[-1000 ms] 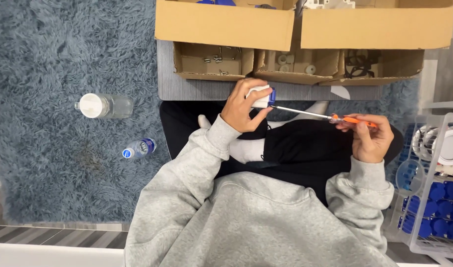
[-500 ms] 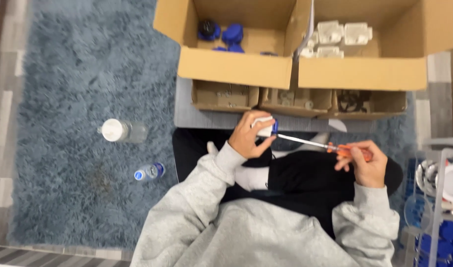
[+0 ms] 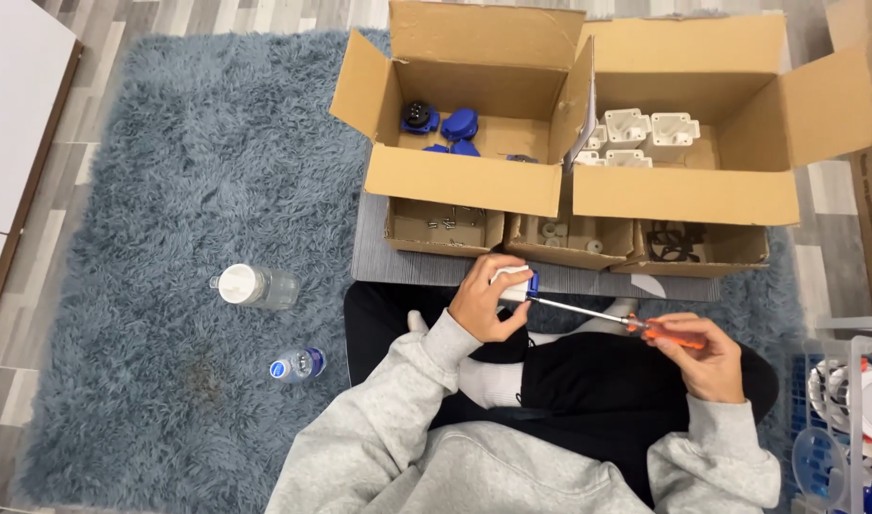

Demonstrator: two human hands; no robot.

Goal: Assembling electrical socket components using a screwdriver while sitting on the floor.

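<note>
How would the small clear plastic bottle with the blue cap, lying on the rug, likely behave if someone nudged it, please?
The small clear plastic bottle with the blue cap lies on its side, so it would probably roll, though the shaggy blue-grey rug should stop it quickly. It looks small and thin-walled, so likely light and slightly squashy when gripped.

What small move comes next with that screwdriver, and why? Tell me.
Probably turn the screwdriver in place. Its tip already meets the small white and blue part that the left hand grips, and the right hand holds the orange handle in line with it, so a twist looks likeliest.
</note>
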